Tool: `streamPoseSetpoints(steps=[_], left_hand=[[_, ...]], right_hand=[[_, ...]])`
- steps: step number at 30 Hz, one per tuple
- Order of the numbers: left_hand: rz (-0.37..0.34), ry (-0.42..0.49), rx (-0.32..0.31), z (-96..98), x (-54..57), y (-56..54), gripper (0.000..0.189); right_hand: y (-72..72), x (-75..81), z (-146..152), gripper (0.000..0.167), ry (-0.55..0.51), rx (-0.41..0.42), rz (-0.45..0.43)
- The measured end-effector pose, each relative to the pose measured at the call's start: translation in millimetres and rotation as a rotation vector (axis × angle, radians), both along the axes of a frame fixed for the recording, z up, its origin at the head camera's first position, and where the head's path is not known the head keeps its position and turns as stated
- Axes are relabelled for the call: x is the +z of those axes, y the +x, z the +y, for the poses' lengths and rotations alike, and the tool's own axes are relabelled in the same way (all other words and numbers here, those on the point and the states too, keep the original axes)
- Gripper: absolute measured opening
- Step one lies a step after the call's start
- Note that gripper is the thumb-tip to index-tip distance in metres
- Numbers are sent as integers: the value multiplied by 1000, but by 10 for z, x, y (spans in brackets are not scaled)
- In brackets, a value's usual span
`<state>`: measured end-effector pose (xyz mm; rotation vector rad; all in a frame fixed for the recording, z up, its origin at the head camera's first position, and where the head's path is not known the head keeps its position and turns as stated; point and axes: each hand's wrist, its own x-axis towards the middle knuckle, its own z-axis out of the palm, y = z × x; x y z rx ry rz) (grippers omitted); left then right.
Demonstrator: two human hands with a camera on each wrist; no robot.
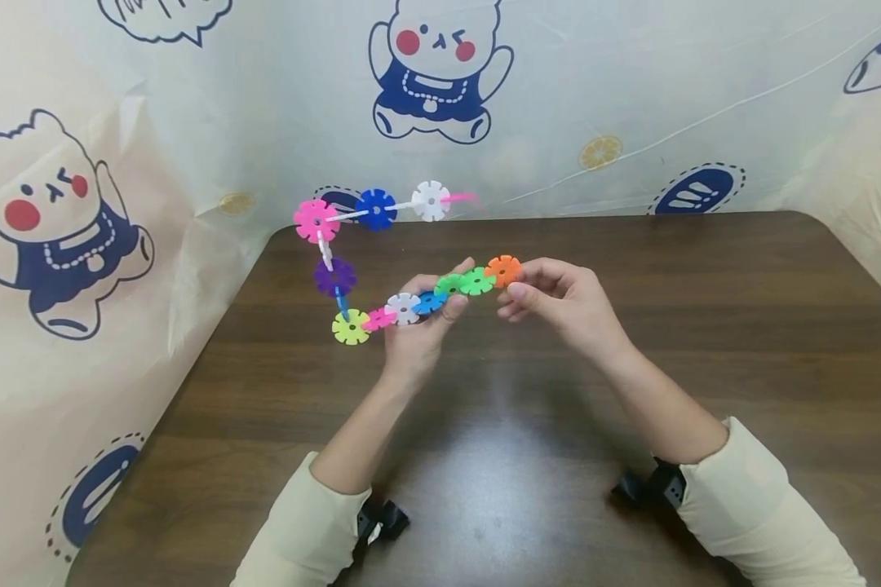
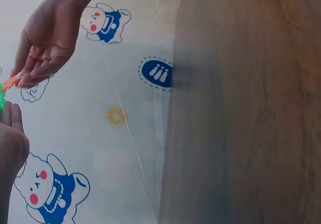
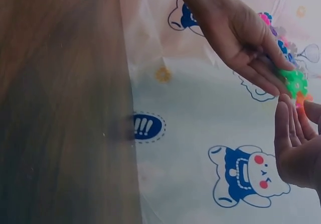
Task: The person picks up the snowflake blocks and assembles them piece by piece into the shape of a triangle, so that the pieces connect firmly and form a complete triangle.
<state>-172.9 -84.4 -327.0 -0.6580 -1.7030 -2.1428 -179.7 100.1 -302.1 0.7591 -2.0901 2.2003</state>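
A bent chain of colourful notched plastic snowflake discs hangs above the table in the head view. My left hand (image 1: 418, 338) grips its lower row, with the thumb below the green disc (image 1: 477, 281) and near the blue disc (image 1: 430, 302). At the row's right end, the fingers and thumb of my right hand (image 1: 576, 306) pinch an orange disc (image 1: 502, 271). From the yellow-green disc (image 1: 351, 327) the chain climbs through a purple disc (image 1: 334, 278) to a pink disc (image 1: 316, 221), then runs right past a white disc (image 1: 431, 200). The right wrist view shows a green disc (image 3: 296, 82) between both hands.
Below the hands lies a dark brown wooden table (image 1: 499, 489). A pale curtain (image 1: 279, 106) printed with cartoon bears hangs behind it and along the left side. Both forearms wear light sleeves (image 1: 763, 489), with a black wrist camera (image 1: 389, 519) by the left cuff.
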Motion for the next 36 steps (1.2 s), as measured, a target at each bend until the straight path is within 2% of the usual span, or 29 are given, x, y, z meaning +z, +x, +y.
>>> streamPoseSetpoints(steps=[3,6,9,12,14,16,19,21,25,28,30,32,33,36], left_hand=[[4,14,-23,31,9,-3,25],[13,-2,-69,55,4,0,46],[-7,-3,-160,55,14,-1,73],[-21,-16,-236,33,20,-22,85],[5,-55,-247,6,11,-40,78],[43,-121,-224,-30,-17,-57,63],[48,-165,-209,-114,-63,-65,47],[-9,-161,-191,-187,-83,-69,45],[-215,1,-167,-342,-74,-92,33],[-343,174,-235,-430,-14,-95,30],[-391,227,-296,-467,41,-87,31],[-400,213,-333,-491,98,-73,36],[-400,186,-331,-497,123,-69,39],[-394,69,-267,-504,184,-50,48]], right_hand=[[3,-9,-20,10,-97,29,-31],[21,-1,-44,11,-195,1,-13],[43,27,-56,10,-285,-26,1],[56,66,-50,11,-354,-30,6],[59,92,-35,12,-387,-34,9],[66,119,-14,14,-416,-39,9],[79,152,31,15,-447,-44,7],[87,174,70,14,-458,-46,13],[97,219,165,10,-429,-74,40],[107,257,246,10,-362,-116,52],[113,274,295,10,-318,-134,49],[114,281,335,10,-285,-142,41],[113,282,352,10,-267,-145,39],[103,273,390,9,-237,-147,22]])
